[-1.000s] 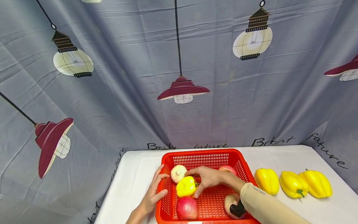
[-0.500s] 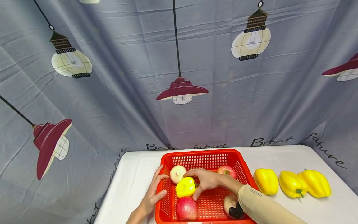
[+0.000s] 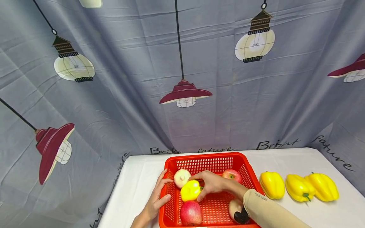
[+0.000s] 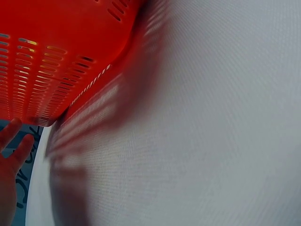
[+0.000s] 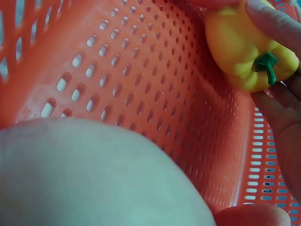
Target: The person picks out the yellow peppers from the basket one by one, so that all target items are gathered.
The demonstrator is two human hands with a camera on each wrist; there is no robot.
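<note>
In the head view, my right hand (image 3: 212, 183) grips a yellow bell pepper (image 3: 190, 190) inside the left half of a red perforated plastic basket (image 3: 205, 155). The right wrist view shows thumb and fingers on either side of that pepper (image 5: 230, 42), its green stem facing the camera. My left hand (image 3: 156, 194) rests against the basket's left rim with its fingers spread and extended. Close around the pepper are a red apple (image 3: 191, 213) in front and a cream-coloured round piece of produce (image 3: 181, 178) with a small nub behind.
Another red apple (image 3: 232, 175) lies at the basket's back right. A beige round item (image 3: 234, 207), partly hidden by the right wrist's black device, sits front right. Right of the basket, three yellow bell peppers (image 3: 272, 185) lie on the white tabletop (image 3: 137, 171). A grey curtain (image 3: 128, 95) hangs behind.
The view shifts slightly. Both hands keep nearly the same places, and the bell pepper stays in my right hand at about the same spot in the basket.
</note>
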